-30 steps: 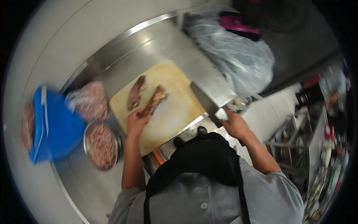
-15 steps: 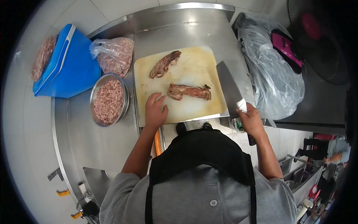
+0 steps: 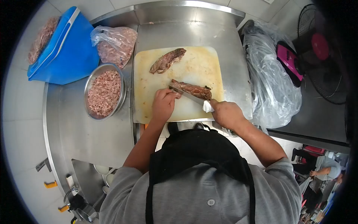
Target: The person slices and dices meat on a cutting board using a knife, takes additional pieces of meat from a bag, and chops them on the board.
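Note:
My right hand [image 3: 226, 114] is closed round the handle of a wide-bladed knife [image 3: 190, 96], which has something white near its handle. Its blade lies across the near side of a long dark-red piece of meat [image 3: 194, 89] on the yellowed cutting board [image 3: 149, 108]. My left hand [image 3: 163, 105] has its fingers drawn together at the left end of that meat, on a small part beside the blade. Farther back on the board lies a second piece of meat [image 3: 167, 61], touched by neither hand.
A metal bowl [image 3: 86, 93] of diced meat, a clear bag of meat [image 3: 116, 46] and a blue bag [image 3: 71, 52] stand on the left. Plastic sheeting [image 3: 270, 82] and a fan [image 3: 320, 48] are on the right. A person [image 3: 328, 168] is at the lower right.
The knife has swung from the board's right side onto the nearer meat. My left hand has moved right to that meat and closed its fingers. The head view has shifted and steadied.

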A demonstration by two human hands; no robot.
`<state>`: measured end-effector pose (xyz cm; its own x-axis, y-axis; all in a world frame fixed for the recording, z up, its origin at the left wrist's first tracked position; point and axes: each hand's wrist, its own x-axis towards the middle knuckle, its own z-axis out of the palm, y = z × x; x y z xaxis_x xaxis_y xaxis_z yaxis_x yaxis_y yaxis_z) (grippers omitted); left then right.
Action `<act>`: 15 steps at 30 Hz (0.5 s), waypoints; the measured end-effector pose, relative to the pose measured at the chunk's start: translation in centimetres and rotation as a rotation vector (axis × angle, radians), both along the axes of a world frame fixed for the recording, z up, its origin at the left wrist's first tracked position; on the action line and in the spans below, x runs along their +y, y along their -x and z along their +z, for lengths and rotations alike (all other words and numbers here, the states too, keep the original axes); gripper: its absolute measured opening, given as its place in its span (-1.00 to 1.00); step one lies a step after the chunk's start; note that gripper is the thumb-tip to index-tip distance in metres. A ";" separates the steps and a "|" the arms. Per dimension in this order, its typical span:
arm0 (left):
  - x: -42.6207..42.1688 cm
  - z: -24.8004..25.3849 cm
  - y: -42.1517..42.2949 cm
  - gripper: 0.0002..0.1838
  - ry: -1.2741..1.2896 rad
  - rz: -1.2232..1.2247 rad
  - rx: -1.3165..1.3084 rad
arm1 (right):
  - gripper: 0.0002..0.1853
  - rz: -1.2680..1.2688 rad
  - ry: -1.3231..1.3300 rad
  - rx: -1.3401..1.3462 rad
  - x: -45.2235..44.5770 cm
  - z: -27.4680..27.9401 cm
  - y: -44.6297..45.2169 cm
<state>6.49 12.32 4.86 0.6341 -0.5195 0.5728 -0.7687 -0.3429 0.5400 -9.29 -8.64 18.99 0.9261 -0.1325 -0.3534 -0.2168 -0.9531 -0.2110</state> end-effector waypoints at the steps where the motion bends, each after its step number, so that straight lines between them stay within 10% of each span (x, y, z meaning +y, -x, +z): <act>1: 0.0 -0.2 -0.1 -0.87 0.003 -0.002 0.009 | -0.80 0.060 0.033 0.041 -0.2 0.0 -0.5; 15: 0.4 1.2 -0.3 -0.83 0.001 0.035 0.332 | -0.75 -0.019 -0.044 -0.010 -0.3 -2.1 -5.3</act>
